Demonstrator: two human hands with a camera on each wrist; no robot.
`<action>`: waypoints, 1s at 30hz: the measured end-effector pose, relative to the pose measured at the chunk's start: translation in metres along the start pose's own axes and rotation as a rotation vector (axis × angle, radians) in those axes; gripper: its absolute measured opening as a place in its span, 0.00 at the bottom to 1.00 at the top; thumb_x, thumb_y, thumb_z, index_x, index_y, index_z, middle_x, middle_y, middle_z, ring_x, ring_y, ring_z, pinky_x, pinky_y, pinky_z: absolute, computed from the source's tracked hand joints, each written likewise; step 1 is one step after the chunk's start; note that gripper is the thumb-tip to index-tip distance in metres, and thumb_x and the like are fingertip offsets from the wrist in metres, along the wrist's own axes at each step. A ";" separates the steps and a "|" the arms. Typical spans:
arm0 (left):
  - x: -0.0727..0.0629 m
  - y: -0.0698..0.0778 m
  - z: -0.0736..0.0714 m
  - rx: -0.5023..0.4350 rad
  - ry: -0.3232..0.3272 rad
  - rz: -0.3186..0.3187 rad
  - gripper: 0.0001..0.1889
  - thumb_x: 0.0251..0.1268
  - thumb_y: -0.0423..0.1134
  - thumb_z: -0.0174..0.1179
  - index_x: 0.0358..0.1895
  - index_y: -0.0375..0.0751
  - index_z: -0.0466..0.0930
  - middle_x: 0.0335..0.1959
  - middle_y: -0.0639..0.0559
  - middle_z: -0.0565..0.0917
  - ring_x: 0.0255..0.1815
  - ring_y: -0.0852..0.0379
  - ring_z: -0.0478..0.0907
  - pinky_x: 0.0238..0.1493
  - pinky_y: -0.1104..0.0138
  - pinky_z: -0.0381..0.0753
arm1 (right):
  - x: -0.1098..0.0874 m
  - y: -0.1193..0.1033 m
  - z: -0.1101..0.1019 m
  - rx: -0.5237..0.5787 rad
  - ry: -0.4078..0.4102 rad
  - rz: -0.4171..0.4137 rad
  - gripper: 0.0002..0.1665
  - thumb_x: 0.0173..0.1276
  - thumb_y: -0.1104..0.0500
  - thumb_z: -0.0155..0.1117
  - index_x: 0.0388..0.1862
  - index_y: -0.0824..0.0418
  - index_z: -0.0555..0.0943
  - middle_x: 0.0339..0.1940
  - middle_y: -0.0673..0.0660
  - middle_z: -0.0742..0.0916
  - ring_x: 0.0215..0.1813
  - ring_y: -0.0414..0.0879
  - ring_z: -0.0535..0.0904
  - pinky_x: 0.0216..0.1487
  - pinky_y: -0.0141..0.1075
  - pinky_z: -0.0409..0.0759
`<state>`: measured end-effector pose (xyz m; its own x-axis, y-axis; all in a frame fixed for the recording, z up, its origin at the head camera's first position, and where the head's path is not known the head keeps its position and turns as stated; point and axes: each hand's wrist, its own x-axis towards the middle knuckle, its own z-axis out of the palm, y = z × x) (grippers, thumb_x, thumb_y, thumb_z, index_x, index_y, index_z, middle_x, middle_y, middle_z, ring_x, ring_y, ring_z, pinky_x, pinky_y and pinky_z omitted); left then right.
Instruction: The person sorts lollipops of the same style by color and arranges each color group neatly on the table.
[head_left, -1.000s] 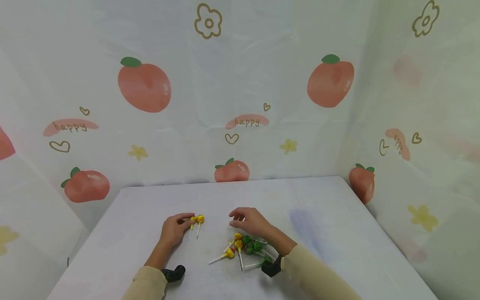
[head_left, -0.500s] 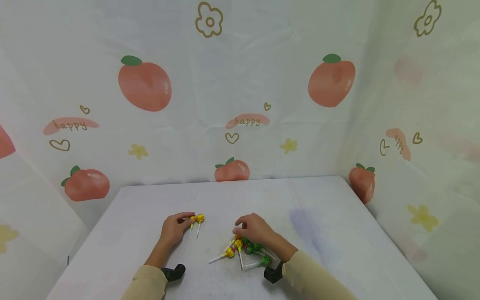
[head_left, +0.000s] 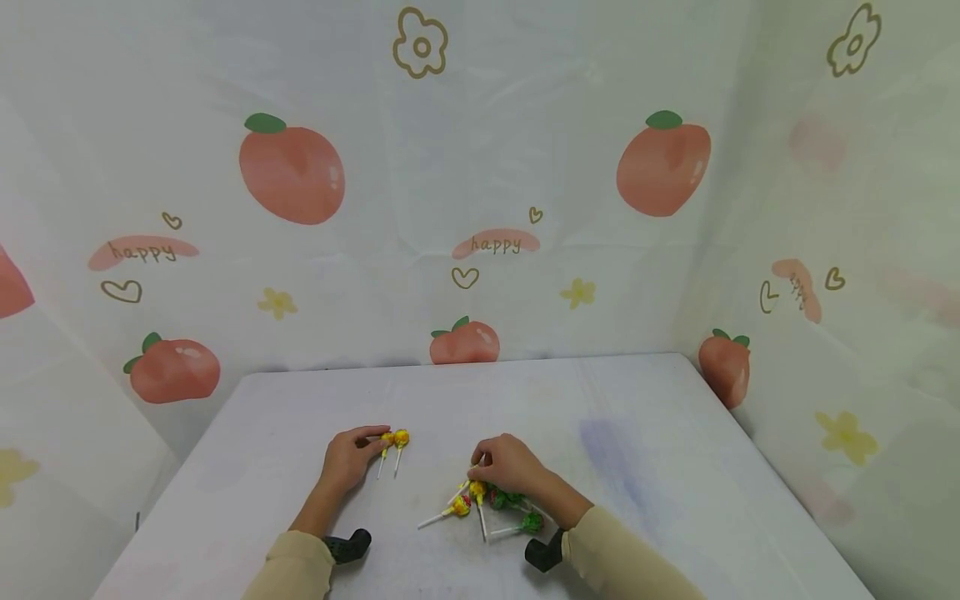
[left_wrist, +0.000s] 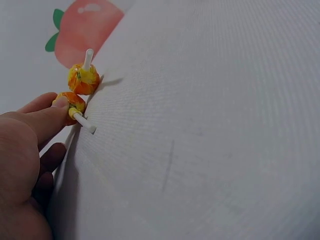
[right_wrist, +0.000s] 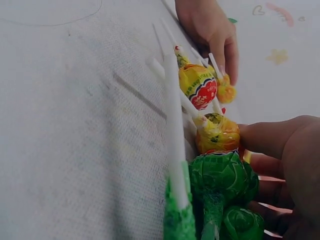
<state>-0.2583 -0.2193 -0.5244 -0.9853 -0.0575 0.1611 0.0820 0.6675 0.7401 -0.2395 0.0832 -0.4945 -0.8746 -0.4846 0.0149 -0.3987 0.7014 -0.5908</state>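
Note:
My left hand (head_left: 348, 458) pinches the head of a yellow lollipop (left_wrist: 76, 107) between thumb and index finger, low at the table. A second yellow lollipop (head_left: 401, 437) lies just right of it, the heads side by side. My right hand (head_left: 510, 462) is down at the far side of a lollipop pile, thumb and curled fingers at a yellow lollipop head (right_wrist: 217, 134); part of the grip is hidden. Beside it are a yellow lollipop with a red label (right_wrist: 200, 86) and green lollipops (right_wrist: 223, 177), partly under the right hand in the head view.
A green lollipop (head_left: 531, 522) lies at the pile's near right, and a yellow lollipop (head_left: 461, 505) at its left, stick pointing left. The white table (head_left: 285, 417) meets a printed wall cloth (head_left: 525, 317) at the back.
My right hand has come down and towards me, from above the table behind the pile onto the yellow lollipops, its fingers closing in. My left hand stays in place with its lollipop.

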 end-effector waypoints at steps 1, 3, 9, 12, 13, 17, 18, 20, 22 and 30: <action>0.000 0.000 0.000 0.001 -0.001 0.000 0.13 0.62 0.35 0.66 0.50 0.43 0.87 0.46 0.46 0.84 0.38 0.53 0.74 0.40 0.61 0.71 | 0.000 0.000 0.001 -0.004 0.001 0.002 0.08 0.62 0.50 0.71 0.33 0.52 0.85 0.21 0.42 0.78 0.26 0.37 0.71 0.30 0.32 0.71; 0.000 0.000 0.000 0.004 -0.003 -0.001 0.13 0.62 0.35 0.66 0.50 0.43 0.87 0.46 0.46 0.84 0.38 0.53 0.73 0.40 0.61 0.71 | -0.001 0.000 0.001 -0.007 0.002 0.007 0.07 0.62 0.50 0.71 0.32 0.52 0.85 0.21 0.42 0.78 0.26 0.37 0.71 0.30 0.32 0.70; 0.000 0.001 0.001 0.008 -0.004 -0.014 0.13 0.62 0.35 0.66 0.50 0.43 0.87 0.46 0.47 0.84 0.38 0.53 0.73 0.40 0.61 0.71 | -0.001 -0.003 -0.001 0.000 0.006 0.017 0.07 0.61 0.51 0.71 0.29 0.53 0.84 0.21 0.41 0.78 0.26 0.37 0.72 0.30 0.32 0.71; 0.000 0.001 0.001 0.006 0.001 -0.014 0.13 0.62 0.36 0.66 0.50 0.44 0.87 0.46 0.47 0.84 0.38 0.53 0.73 0.40 0.61 0.71 | -0.001 -0.003 -0.001 0.003 0.013 0.007 0.07 0.61 0.52 0.71 0.29 0.53 0.84 0.20 0.41 0.78 0.25 0.36 0.71 0.30 0.32 0.71; 0.000 0.001 0.001 0.006 0.004 -0.015 0.12 0.62 0.36 0.66 0.49 0.44 0.87 0.46 0.47 0.84 0.38 0.53 0.73 0.40 0.61 0.71 | -0.001 -0.003 -0.001 0.005 0.015 0.005 0.07 0.61 0.52 0.71 0.29 0.53 0.84 0.20 0.41 0.78 0.25 0.37 0.71 0.30 0.32 0.71; -0.001 0.001 0.001 0.005 0.010 -0.009 0.12 0.62 0.36 0.66 0.49 0.43 0.87 0.46 0.47 0.84 0.38 0.52 0.74 0.40 0.61 0.72 | -0.001 -0.005 -0.003 0.015 0.033 0.010 0.07 0.61 0.53 0.71 0.29 0.54 0.84 0.21 0.42 0.78 0.26 0.37 0.71 0.30 0.32 0.71; -0.001 0.001 0.001 0.005 0.011 -0.009 0.12 0.62 0.36 0.66 0.49 0.43 0.87 0.46 0.47 0.84 0.38 0.52 0.74 0.40 0.61 0.72 | 0.000 -0.006 -0.003 0.014 0.039 0.017 0.07 0.61 0.53 0.71 0.30 0.54 0.84 0.21 0.43 0.78 0.26 0.38 0.71 0.30 0.32 0.71; -0.001 0.001 0.001 0.007 0.011 -0.003 0.12 0.62 0.36 0.66 0.49 0.43 0.87 0.46 0.46 0.84 0.38 0.53 0.74 0.40 0.61 0.72 | 0.001 -0.007 -0.003 0.012 0.055 0.033 0.07 0.61 0.52 0.72 0.31 0.54 0.84 0.21 0.43 0.78 0.27 0.39 0.71 0.30 0.32 0.71; -0.001 0.001 0.001 0.007 0.010 -0.006 0.12 0.62 0.36 0.66 0.49 0.44 0.87 0.46 0.47 0.84 0.38 0.53 0.74 0.40 0.62 0.72 | 0.002 -0.007 -0.004 0.009 0.072 0.045 0.07 0.61 0.52 0.72 0.32 0.53 0.84 0.22 0.43 0.77 0.28 0.39 0.71 0.30 0.32 0.71; -0.002 0.001 0.001 0.007 0.006 -0.012 0.12 0.62 0.36 0.66 0.50 0.43 0.87 0.47 0.46 0.84 0.40 0.52 0.74 0.43 0.59 0.72 | 0.008 -0.013 -0.009 0.032 0.144 0.011 0.07 0.62 0.53 0.71 0.34 0.54 0.84 0.25 0.44 0.77 0.30 0.40 0.72 0.31 0.33 0.72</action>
<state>-0.2565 -0.2178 -0.5242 -0.9853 -0.0699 0.1561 0.0691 0.6722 0.7371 -0.2435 0.0752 -0.4797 -0.9105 -0.3951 0.1224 -0.3817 0.6885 -0.6167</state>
